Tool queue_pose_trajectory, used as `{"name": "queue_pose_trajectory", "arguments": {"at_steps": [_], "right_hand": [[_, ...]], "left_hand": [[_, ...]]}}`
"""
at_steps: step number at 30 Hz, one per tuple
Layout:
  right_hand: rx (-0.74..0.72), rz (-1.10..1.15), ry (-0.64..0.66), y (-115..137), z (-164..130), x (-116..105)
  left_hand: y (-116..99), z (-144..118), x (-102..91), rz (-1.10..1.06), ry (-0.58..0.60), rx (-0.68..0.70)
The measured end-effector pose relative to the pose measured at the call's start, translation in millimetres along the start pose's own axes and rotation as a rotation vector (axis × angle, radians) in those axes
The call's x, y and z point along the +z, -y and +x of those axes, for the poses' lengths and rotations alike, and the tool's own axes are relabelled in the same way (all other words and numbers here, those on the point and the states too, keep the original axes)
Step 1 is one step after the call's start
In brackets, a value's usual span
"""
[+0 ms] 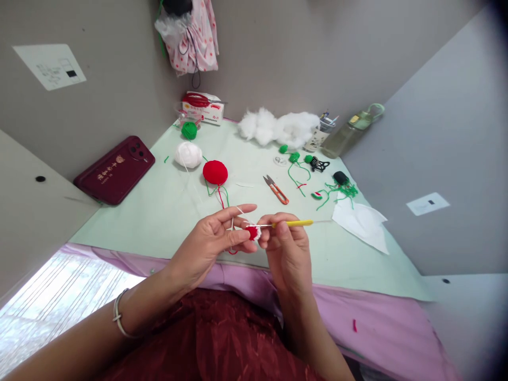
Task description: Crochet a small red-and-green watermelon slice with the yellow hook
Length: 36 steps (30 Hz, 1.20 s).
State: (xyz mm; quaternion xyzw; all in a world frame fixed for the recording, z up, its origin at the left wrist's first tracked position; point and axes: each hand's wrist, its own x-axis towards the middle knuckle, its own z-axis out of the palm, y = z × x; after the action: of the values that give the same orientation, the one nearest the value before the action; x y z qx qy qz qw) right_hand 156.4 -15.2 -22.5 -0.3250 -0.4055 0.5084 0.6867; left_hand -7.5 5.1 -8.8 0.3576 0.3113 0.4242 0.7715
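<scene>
Between thumb and fingers, my left hand (216, 233) pinches a small red and white crochet piece (254, 232). White yarn runs over its raised index finger. My right hand (289, 241) grips a yellow-handled crochet hook (293, 223), whose metal tip lies at the piece's upper edge. Whether the tip is through a stitch is too small to tell. Beyond my hands lie a red yarn ball (215, 172) and a white yarn ball (188, 154), a red strand leading from the red one toward my left hand.
Orange thread snips (277, 189) lie ahead of my hands. White stuffing (278, 128) sits at the back, beside a pen cup (317, 136) and a bottle (351, 129). Green crocheted bits (294, 157) and white paper (359, 225) are rightward. A maroon phone (115, 169) leans at left.
</scene>
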Motion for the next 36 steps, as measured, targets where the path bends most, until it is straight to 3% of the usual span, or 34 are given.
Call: {"name": "queue_pose_trajectory", "arguments": {"at_steps": [4, 11, 17, 24, 29, 33, 36], "right_hand": [[0.005, -0.024, 0.004, 3, 2, 0], [-0.166, -0.167, 0.088, 8, -6, -5], [-0.432, -0.448, 0.105, 9, -15, -5], [-0.634, -0.773, 0.168, 5, -19, -12], [-0.909, -1.113, 0.168, -9, -26, -15], [-0.888, -1.122, 0.157, -12, -29, -16], [-0.86, -1.057, 0.149, -12, -28, -18]], "left_hand": [[0, -1, -0.5, -0.028, 0.032, -0.02], [-1, -3, -4.1, 0.079, 0.024, 0.048], [-1, -7, -5.2, 0.196, -0.001, 0.127], [-1, -8, 1.7, 0.32, -0.106, 0.219], [1, -9, 4.0, 0.116, -0.059, 0.083], [2, -8, 3.1, 0.04, 0.001, 0.002], [2, -7, 1.1, 0.08, -0.005, 0.056]]}}
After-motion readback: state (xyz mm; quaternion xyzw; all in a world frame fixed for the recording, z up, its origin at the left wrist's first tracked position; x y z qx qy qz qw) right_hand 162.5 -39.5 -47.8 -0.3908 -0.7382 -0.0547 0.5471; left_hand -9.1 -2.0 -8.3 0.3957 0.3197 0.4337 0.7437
